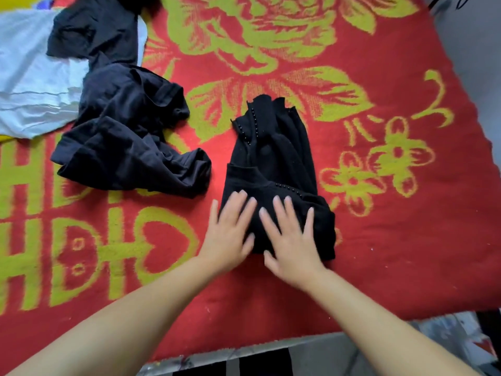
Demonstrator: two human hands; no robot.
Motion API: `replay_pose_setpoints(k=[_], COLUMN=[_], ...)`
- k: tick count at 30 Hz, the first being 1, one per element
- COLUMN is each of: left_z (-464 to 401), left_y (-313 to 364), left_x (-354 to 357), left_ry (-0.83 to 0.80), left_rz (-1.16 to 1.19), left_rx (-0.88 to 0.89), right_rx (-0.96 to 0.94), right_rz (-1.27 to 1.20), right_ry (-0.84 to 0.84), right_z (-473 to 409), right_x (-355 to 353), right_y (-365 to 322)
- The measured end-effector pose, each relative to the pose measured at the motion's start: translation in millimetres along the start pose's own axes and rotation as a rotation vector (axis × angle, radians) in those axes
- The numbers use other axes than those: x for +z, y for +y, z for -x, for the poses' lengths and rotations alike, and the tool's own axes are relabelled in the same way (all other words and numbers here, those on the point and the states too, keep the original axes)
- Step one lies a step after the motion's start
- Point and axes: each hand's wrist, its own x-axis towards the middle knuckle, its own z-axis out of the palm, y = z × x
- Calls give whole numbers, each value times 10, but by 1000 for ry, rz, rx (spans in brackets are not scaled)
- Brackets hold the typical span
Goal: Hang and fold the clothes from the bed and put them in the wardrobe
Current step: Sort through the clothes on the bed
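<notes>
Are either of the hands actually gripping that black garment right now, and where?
Neither grips. The left hand and right hand lie flat, fingers spread, on the near folded end of the black garment.

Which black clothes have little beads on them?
The folded black garment under both hands, left hand and right hand. The crumpled dark garment beside it shows none.

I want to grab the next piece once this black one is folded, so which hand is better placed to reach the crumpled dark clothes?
Left, probably. The left hand lies flat on the folded black garment nearest the crumpled dark clothes, which sit to its left. The right hand would have to cross over it.
</notes>
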Motion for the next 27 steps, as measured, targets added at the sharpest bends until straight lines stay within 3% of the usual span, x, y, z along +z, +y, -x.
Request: replay_pose_setpoints(k=[2, 4, 6, 13, 16, 21, 24, 27], left_z=[167, 165, 30, -271, -327, -351, -442, -691], left_y=[-2, -30, -37, 26, 61, 36, 62, -51], left_x=[99, 147, 146, 78, -133, -497, -714, -885], left_ry=[-253, -442, -577, -571, -719, -1154, -1372, -1349], left_rz=[-115, -220, -294, -399, -199, 245, 390, 549], left_rx=[207, 140, 52, 85, 73, 23, -81, -283], right_rx=[-4, 59, 101, 135, 72, -143, -145, -59], right_rz=[97, 149, 170, 80, -21, -198, -350, -429], right_ry=[-246, -363, -362, -458, -596, -882, -1103, -1120], right_z=[180, 206, 83, -274, -336, -194, -193, -496], right_x=[172, 247, 227, -65, -316, -710, -898, -1083], right_y=[40, 176, 276, 320, 407, 382, 363, 533])
